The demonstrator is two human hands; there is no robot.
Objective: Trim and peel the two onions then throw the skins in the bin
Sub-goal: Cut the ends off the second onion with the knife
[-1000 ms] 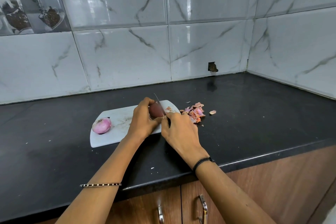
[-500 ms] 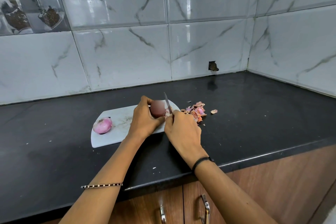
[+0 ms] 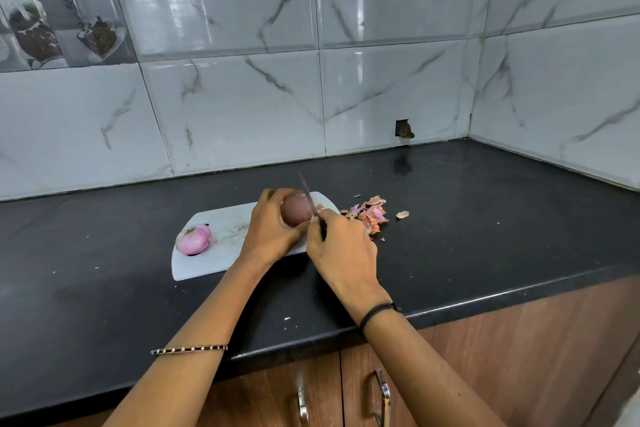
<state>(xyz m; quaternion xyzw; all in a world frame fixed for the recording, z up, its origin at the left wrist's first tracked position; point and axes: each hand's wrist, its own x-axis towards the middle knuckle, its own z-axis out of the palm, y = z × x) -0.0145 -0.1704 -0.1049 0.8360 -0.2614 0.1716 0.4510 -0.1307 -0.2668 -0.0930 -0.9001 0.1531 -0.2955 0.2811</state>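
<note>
On the black worktop [image 3: 485, 218] one peeled onion [image 3: 193, 239] lies on the white board [image 3: 221, 218], the left hand [image 3: 273, 232] curls round the second, brown-skinned onion [image 3: 297, 211] above it, the right hand [image 3: 346, 246] grips a knife [image 3: 309, 196] against its end, and the skins [image 3: 370, 215] beside the board are not yet binned.

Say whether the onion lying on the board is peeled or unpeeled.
Peeled: that onion shows glossy pink flesh, no papery brown skin.
</note>
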